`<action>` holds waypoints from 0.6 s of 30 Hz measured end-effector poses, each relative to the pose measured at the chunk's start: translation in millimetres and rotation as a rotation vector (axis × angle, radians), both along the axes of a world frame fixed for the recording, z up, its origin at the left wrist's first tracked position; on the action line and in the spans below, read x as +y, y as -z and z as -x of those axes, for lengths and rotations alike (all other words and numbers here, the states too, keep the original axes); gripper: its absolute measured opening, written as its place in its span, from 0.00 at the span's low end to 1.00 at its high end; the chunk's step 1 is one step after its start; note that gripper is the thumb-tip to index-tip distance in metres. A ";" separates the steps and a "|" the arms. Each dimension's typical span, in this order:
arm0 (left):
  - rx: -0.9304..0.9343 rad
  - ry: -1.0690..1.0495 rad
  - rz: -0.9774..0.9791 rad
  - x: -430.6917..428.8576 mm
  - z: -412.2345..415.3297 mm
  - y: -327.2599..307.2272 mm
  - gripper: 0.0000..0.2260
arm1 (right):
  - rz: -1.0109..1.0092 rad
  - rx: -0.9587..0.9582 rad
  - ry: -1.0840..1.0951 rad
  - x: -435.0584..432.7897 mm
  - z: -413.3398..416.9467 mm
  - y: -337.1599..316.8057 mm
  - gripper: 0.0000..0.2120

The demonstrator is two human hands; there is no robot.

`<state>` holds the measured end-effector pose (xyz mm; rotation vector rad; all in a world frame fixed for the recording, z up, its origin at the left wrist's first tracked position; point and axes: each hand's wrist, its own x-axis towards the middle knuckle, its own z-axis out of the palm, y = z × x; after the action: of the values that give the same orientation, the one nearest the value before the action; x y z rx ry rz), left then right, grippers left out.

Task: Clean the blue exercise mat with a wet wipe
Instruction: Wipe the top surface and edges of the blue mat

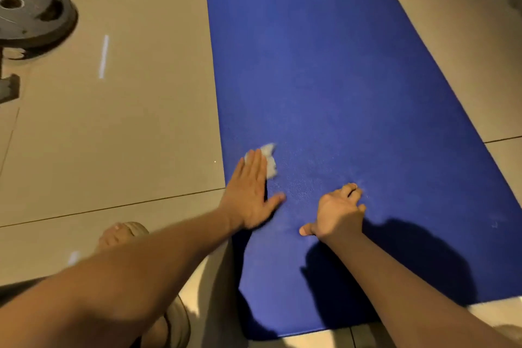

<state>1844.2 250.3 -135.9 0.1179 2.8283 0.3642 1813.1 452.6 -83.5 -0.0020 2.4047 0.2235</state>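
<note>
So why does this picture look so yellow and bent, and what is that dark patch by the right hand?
Head view: warm, dim light tints the floor yellow; the wide lens bows the edges of the blue mat; the dark patch is a shadow cast on it beside the right hand; the weight plate at upper left is smeared by blur.

Most of the wet wipe (270,160) lies hidden under the flat fingers of the left hand (251,192) near the mat's left edge; only a crumpled white bit shows. The blue mat (324,65) runs out past the top of the view, and the weight plate (34,11) on the floor is cut off at the left.
</note>
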 end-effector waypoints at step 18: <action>-0.073 -0.054 0.087 -14.0 -16.3 -7.6 0.51 | 0.006 0.014 0.026 -10.7 2.2 -4.1 0.51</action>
<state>1860.6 236.4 -128.3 0.0103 2.7743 0.2509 1810.8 441.9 -79.4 0.0277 2.4180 0.2054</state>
